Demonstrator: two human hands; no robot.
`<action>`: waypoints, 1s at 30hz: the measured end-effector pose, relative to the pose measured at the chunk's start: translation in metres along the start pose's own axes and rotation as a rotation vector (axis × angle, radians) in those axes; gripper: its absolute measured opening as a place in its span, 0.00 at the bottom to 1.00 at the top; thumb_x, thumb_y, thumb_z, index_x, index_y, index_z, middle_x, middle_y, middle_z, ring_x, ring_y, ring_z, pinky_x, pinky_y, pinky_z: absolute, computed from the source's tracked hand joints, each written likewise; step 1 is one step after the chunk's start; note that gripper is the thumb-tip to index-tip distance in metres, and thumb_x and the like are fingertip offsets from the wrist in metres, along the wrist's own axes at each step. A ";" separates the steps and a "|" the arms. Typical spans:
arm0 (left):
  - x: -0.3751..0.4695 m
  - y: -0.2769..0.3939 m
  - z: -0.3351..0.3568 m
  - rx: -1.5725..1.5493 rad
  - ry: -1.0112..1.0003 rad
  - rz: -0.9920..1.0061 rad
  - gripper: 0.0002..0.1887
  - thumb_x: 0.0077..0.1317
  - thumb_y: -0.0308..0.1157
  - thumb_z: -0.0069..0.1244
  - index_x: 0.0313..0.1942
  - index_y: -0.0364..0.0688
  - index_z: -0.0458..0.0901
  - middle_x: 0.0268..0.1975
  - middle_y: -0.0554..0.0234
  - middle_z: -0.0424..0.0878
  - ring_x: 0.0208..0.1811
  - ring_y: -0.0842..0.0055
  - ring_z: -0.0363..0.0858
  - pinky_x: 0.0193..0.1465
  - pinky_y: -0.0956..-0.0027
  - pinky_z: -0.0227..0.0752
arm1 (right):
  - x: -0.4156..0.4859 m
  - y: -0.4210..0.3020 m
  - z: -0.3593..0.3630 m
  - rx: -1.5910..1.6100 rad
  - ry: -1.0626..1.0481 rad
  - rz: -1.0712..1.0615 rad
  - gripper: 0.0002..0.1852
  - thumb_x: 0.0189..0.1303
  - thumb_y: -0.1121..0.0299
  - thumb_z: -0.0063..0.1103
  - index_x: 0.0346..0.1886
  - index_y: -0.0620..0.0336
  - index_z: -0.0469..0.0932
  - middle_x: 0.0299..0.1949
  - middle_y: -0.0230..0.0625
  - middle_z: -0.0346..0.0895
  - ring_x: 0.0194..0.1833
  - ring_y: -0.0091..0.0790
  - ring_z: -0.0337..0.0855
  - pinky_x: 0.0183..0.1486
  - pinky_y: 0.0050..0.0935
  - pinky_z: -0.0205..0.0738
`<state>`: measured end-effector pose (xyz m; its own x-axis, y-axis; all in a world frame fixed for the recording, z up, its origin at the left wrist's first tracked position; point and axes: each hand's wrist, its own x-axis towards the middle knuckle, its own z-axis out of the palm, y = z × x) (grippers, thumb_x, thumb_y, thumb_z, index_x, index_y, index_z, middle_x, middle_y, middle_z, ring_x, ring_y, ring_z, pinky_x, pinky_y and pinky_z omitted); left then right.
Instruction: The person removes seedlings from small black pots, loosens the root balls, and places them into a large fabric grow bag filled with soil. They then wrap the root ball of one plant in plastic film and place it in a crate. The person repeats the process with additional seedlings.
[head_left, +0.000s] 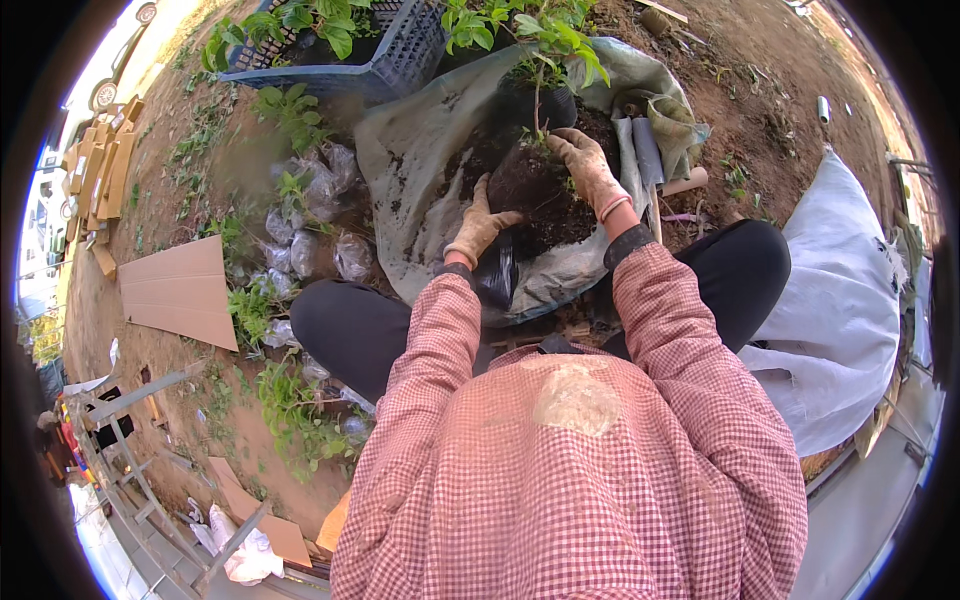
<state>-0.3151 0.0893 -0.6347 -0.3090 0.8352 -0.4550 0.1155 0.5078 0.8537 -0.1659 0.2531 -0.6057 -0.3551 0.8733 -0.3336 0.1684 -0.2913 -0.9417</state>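
Observation:
In front of me a leafy sapling (537, 97) stands with a dark root ball (517, 180) at its base. My left hand (480, 225), in a dirty work glove, presses the root ball's lower left side with thumb and fingers spread around it. My right hand (586, 166), gloved too, bears on its upper right side near the stem. Below my left hand sits a shiny black plastic bag (499, 274). Another black container (559, 107) is behind the root ball. Loose dark soil (559, 225) covers part of a woven plastic sheet (405, 187).
A blue plastic crate (375, 79) with leafy plants is at the far side. Several plastic-wrapped plants (300, 251) lie left, beside a cardboard piece (184, 292). A grey roll (647, 150) lies by the sheet's right edge. A large white sack (832, 315) is on my right.

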 end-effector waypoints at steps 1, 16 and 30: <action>0.001 0.001 0.005 -0.056 0.035 0.027 0.54 0.51 0.37 0.70 0.74 0.43 0.51 0.67 0.40 0.69 0.70 0.54 0.67 0.73 0.63 0.59 | -0.006 -0.002 -0.007 0.139 0.097 0.020 0.18 0.66 0.69 0.61 0.56 0.67 0.77 0.47 0.35 0.82 0.46 0.29 0.80 0.52 0.29 0.74; -0.008 -0.009 0.056 -0.550 0.332 -0.166 0.27 0.60 0.28 0.54 0.61 0.32 0.69 0.51 0.51 0.80 0.50 0.65 0.79 0.58 0.65 0.73 | -0.070 0.072 0.039 0.393 0.094 0.201 0.39 0.53 0.78 0.68 0.69 0.58 0.59 0.57 0.40 0.75 0.57 0.37 0.75 0.61 0.35 0.71; 0.011 -0.017 0.047 -0.755 0.237 -0.140 0.42 0.57 0.24 0.62 0.70 0.45 0.59 0.60 0.54 0.75 0.56 0.66 0.77 0.59 0.65 0.74 | -0.079 0.064 0.023 0.495 0.088 0.161 0.37 0.54 0.74 0.70 0.68 0.60 0.62 0.54 0.42 0.78 0.53 0.40 0.79 0.58 0.34 0.74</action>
<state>-0.2761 0.0999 -0.6662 -0.4748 0.6643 -0.5773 -0.5828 0.2542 0.7718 -0.1483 0.1563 -0.6409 -0.2782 0.8254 -0.4913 -0.2471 -0.5557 -0.7938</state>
